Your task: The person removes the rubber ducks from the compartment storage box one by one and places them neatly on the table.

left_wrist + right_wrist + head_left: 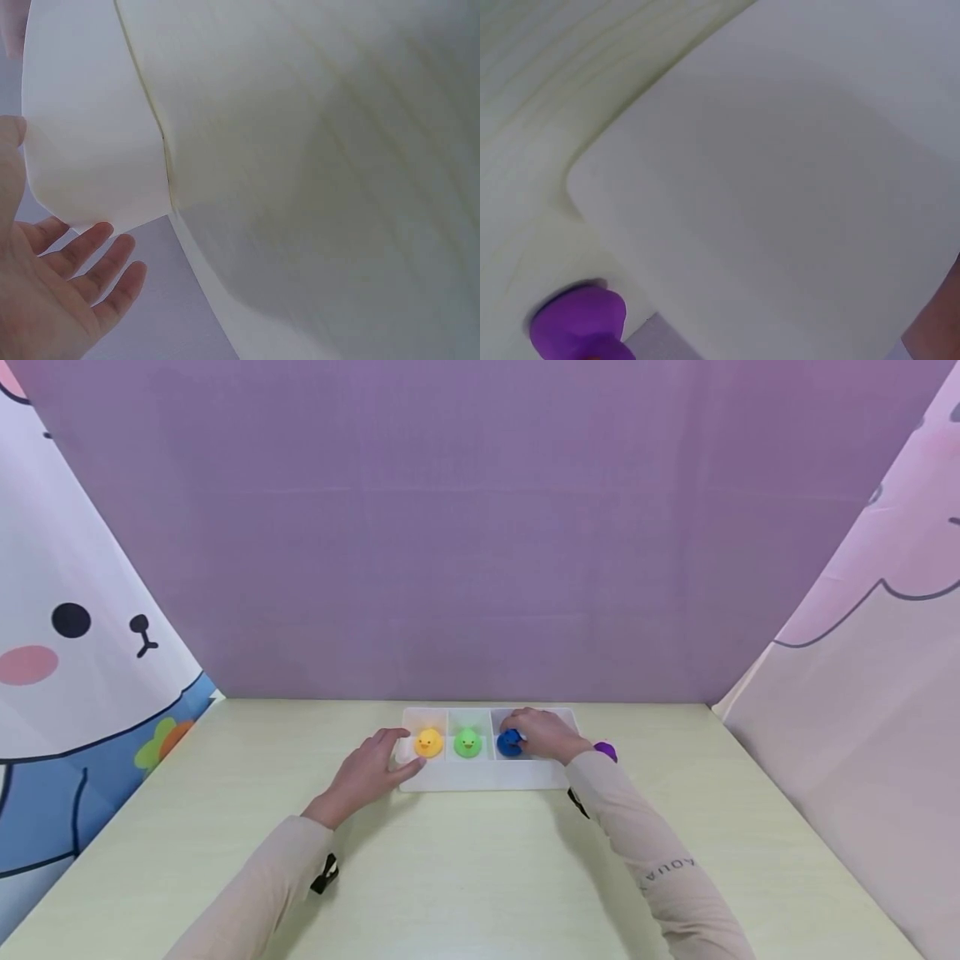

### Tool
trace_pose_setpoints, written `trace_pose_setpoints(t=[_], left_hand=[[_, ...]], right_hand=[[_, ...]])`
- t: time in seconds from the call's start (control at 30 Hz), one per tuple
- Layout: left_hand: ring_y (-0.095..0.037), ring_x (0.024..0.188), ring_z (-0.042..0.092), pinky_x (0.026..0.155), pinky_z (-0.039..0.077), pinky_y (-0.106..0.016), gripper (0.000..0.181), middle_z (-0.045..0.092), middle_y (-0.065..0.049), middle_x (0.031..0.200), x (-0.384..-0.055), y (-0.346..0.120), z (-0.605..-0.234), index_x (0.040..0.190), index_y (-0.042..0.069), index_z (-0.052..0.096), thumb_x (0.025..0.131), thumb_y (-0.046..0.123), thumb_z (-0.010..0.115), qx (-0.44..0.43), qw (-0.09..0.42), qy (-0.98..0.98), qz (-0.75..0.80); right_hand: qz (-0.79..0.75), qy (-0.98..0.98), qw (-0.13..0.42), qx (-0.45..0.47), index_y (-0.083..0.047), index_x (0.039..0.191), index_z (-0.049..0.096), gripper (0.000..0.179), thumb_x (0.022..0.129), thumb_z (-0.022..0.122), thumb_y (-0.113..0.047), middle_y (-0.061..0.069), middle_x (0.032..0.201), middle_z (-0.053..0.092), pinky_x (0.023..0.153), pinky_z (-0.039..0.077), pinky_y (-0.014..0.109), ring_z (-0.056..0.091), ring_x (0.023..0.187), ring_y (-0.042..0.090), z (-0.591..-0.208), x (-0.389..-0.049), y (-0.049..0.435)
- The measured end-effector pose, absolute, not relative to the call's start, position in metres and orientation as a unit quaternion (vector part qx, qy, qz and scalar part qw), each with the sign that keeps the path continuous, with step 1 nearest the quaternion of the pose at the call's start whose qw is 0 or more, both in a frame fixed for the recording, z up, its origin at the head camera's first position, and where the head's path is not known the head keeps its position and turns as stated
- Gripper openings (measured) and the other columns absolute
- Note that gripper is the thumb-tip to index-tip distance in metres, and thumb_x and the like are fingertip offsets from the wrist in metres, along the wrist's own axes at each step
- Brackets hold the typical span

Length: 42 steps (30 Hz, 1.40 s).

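A white tray (pixel 480 777) with three compartments lies on the pale table. A yellow duck (pixel 428 742) sits in its left compartment and a green duck (pixel 467 742) in the middle one. My right hand (pixel 542 734) reaches into the right compartment and grips a blue duck (pixel 509 742). My left hand (pixel 371 770) rests on the tray's left edge, thumb against the rim. In the left wrist view the left hand's fingers (pixel 94 255) lie straight beside the tray (pixel 90 135). The right wrist view shows the tray (pixel 795 187) and a purple duck (pixel 581 322).
A purple duck (pixel 605 750) stands on the table just right of the tray, behind my right wrist. A purple backdrop closes the far side. Cartoon-printed curtains hang at left and right. The pale table (pixel 465 877) stretches toward me.
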<state>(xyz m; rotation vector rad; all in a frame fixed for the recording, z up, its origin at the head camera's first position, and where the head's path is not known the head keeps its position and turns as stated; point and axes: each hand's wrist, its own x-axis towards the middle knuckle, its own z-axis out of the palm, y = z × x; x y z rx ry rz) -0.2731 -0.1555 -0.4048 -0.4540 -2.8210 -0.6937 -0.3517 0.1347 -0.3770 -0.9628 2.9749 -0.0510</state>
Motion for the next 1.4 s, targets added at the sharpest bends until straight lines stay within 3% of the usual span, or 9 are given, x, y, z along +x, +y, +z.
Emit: trace_pose_setpoints(t=[0.93, 1.4], left_hand=[[-0.033, 0.109, 0.053, 0.088, 0.045, -0.049, 0.065, 0.051, -0.017, 0.127, -0.274, -0.156, -0.406, 0.127, 0.004, 0.047, 0.084, 0.053, 0.055, -0.155, 0.101, -0.954, -0.237], [-0.034, 0.109, 0.053, 0.087, 0.046, -0.049, 0.065, 0.051, -0.017, 0.127, -0.273, -0.156, -0.405, 0.127, 0.004, 0.047, 0.084, 0.052, 0.055, -0.156, 0.103, -0.953, -0.239]], right_hand=[[-0.016, 0.944, -0.009, -0.330, -0.015, 0.113, 0.064, 0.033, 0.081, 0.068, -0.011, 0.004, 0.116, 0.061, 0.091, 0.047, 0.041, 0.055, 0.106, 0.021, -0.372, -0.353, 0.138], [-0.039, 0.931, -0.037, -0.361, -0.014, 0.109, 0.065, 0.031, 0.079, 0.070, -0.010, 0.004, 0.109, 0.064, 0.087, 0.049, 0.038, 0.058, 0.101, 0.021, -0.350, -0.349, 0.142]])
